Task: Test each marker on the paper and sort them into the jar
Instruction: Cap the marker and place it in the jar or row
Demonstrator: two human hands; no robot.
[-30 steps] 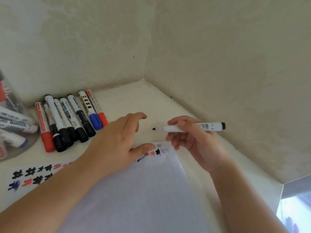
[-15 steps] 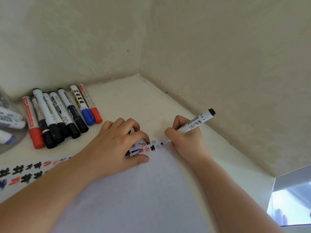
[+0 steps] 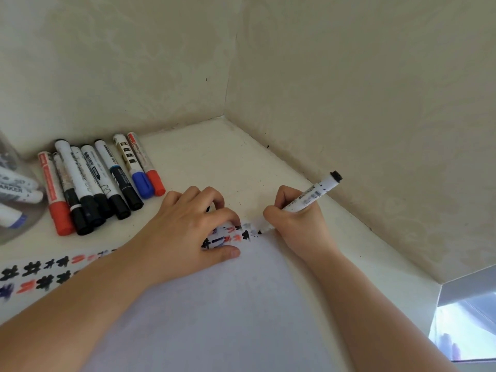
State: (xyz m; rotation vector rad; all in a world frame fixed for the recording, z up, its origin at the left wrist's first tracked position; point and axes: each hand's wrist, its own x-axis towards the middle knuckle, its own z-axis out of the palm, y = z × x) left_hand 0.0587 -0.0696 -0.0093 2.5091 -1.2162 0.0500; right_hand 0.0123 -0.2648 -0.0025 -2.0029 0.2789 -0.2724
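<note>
My right hand (image 3: 295, 224) grips a white marker (image 3: 311, 196) with a black end, its tip touching the far edge of the white paper (image 3: 214, 304) beside black, red and blue test marks. My left hand (image 3: 188, 229) rests on the paper just left of those marks, fingers bent, thumb flat along the sheet. A small dark thing shows under its fingers; I cannot tell what it is. Several capped markers (image 3: 99, 181), black, red and blue, lie in a row at the back left. A clear jar (image 3: 16, 216) at the far left holds several markers.
The white shelf (image 3: 214, 162) sits in a corner between two cream walls, the right wall close behind the marker's end. More test marks cover the paper's left edge (image 3: 35, 275). A bright window opening (image 3: 467, 328) lies at the lower right.
My right hand swung the marker from level in the air down to the paper and is marking. My left hand settled onto the sheet, fingers curling in.
</note>
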